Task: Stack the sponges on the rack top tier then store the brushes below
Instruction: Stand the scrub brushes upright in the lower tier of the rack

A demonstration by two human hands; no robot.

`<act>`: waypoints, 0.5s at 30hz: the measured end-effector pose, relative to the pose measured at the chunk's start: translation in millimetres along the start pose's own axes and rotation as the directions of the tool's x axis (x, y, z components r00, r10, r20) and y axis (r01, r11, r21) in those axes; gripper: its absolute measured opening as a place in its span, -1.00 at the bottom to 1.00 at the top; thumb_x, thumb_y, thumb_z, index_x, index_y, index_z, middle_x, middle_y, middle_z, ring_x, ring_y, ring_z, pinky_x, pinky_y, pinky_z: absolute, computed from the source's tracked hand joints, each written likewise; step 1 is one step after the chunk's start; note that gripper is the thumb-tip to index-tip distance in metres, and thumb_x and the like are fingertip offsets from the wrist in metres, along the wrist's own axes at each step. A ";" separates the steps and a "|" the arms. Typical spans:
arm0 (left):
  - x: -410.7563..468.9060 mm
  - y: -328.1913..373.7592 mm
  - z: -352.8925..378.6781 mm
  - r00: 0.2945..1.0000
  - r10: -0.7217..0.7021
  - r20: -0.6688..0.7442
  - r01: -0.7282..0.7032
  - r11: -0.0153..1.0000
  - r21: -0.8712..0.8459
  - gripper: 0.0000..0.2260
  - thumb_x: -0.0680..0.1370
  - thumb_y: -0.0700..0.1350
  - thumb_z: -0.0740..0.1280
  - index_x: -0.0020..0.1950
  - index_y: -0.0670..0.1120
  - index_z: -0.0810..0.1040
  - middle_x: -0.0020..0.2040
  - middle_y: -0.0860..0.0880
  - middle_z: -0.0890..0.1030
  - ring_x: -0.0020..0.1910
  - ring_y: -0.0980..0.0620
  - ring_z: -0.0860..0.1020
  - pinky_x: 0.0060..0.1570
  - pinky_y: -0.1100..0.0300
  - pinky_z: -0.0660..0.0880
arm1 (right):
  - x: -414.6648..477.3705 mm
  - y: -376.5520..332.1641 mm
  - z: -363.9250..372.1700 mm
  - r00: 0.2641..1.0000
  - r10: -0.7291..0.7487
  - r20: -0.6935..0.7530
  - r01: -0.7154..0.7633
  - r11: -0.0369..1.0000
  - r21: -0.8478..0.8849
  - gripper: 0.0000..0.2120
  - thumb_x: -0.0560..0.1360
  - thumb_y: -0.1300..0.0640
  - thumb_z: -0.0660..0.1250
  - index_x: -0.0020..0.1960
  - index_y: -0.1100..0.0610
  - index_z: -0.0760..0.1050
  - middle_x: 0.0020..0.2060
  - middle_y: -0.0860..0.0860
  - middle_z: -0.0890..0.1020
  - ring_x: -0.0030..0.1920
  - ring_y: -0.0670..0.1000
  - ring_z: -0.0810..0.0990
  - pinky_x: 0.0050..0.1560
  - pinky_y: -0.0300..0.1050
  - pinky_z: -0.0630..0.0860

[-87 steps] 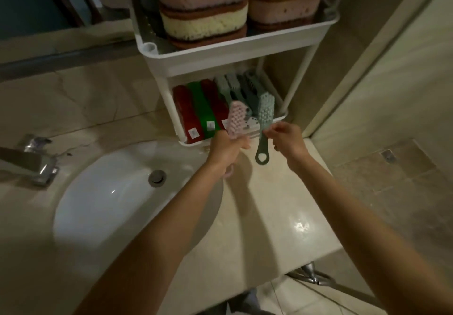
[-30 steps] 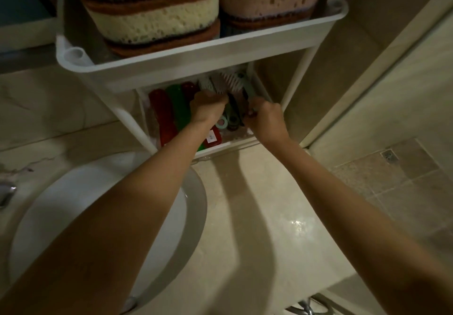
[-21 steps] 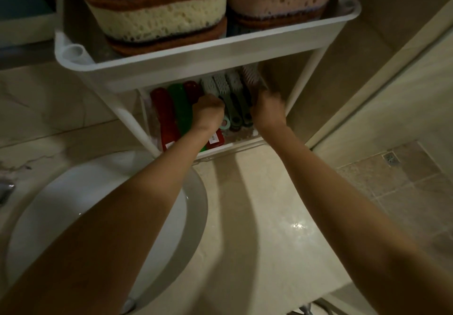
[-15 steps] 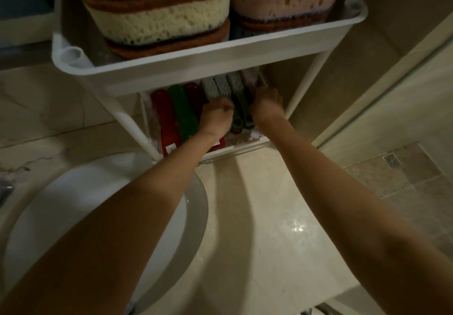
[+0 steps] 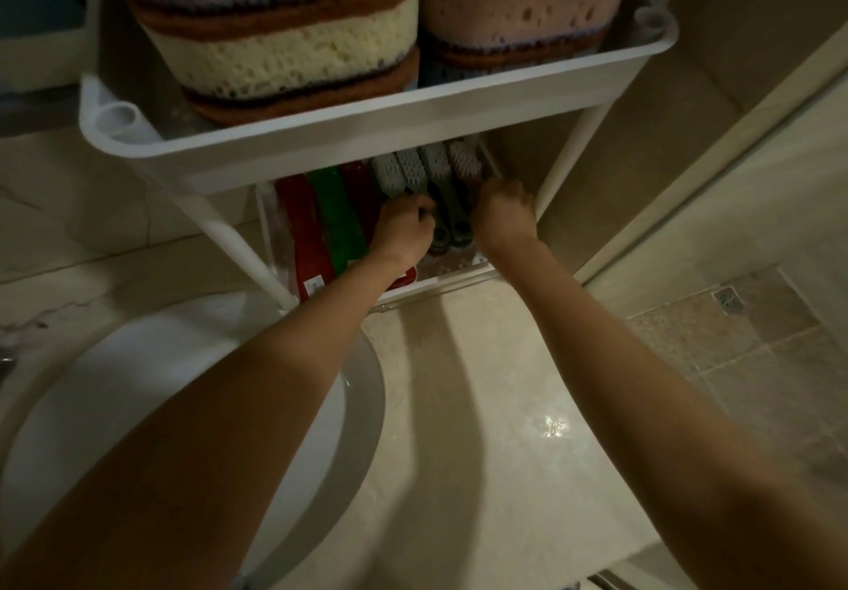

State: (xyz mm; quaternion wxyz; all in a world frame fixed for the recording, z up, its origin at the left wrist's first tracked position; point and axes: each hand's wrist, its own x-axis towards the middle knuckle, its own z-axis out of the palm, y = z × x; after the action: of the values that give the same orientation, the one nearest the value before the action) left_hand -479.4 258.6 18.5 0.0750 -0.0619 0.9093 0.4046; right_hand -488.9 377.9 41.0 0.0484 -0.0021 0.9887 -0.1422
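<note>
The left hand (image 5: 404,228) and right hand (image 5: 504,213) sat among the brushes (image 5: 415,172); fingers curled. Whether they grasped any was unclear.

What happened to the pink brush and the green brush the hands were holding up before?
The left hand and right hand carried them forward into the lower tray. The pink brush now lies at the row's right end, the other among the grey-green brushes beside it. Both hands curl over the handles; any grip is hidden. The sponges above stayed put.
</note>
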 end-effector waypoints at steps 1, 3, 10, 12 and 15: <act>0.5 0.2 0.0 1.000 -0.001 0.000 0.001 1.000 0.002 -0.72 0.59 -0.25 0.12 0.25 -0.17 0.49 0.28 -0.16 0.50 0.24 -0.07 0.47 0.15 0.23 0.37 | -0.3 0.6 0.2 1.000 -0.002 0.004 0.002 1.000 -0.015 -0.71 0.55 0.33 0.11 0.26 0.34 0.35 0.23 0.30 0.41 0.22 0.25 0.44 0.20 0.04 0.40; 1.5 0.1 0.4 1.000 -0.009 0.001 0.009 1.000 -0.015 -0.71 0.59 -0.24 0.12 0.27 -0.17 0.47 0.29 -0.15 0.49 0.25 -0.07 0.46 0.16 0.22 0.38 | -0.5 1.7 0.6 1.000 -0.002 0.004 0.002 1.000 -0.021 -0.71 0.55 0.34 0.12 0.26 0.33 0.35 0.23 0.29 0.42 0.22 0.25 0.44 0.20 0.04 0.40; 2.7 -1.7 1.3 0.985 0.160 0.059 -0.167 0.975 0.145 -0.65 0.59 -0.31 0.06 0.35 -0.20 0.40 0.35 -0.20 0.42 0.33 -0.14 0.38 0.34 0.09 0.32 | 8.6 -6.4 0.6 0.999 -0.028 0.016 0.028 1.000 0.010 -0.68 0.56 0.29 0.12 0.29 0.31 0.34 0.23 0.28 0.42 0.22 0.25 0.44 0.18 0.05 0.40; 1.8 -4.1 3.7 0.961 0.252 0.111 -0.271 0.935 0.229 -0.61 0.57 -0.36 0.06 0.38 -0.19 0.39 0.40 -0.17 0.38 0.37 -0.14 0.33 0.37 0.04 0.28 | 15.8 -7.1 -0.2 0.999 0.010 0.039 -0.012 0.998 0.059 -0.71 0.57 0.25 0.14 0.26 0.29 0.39 0.19 0.26 0.47 0.17 0.22 0.50 0.14 0.04 0.45; 1.7 -9.3 6.5 0.934 0.316 0.168 -0.357 0.865 0.354 -0.57 0.55 -0.37 0.10 0.41 -0.14 0.36 0.44 -0.11 0.34 0.41 -0.12 0.27 0.35 -0.02 0.29 | 22.2 -6.4 0.8 0.994 0.060 0.092 -0.074 0.985 0.156 -0.71 0.59 0.22 0.11 0.27 0.26 0.41 0.18 0.23 0.50 0.16 0.19 0.53 0.16 0.05 0.51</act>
State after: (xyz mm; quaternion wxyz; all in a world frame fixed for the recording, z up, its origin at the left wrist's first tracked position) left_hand -478.9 257.2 7.1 0.0614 0.1346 0.9616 0.2311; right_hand -511.0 371.1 40.0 0.0961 0.0287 0.9706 -0.2188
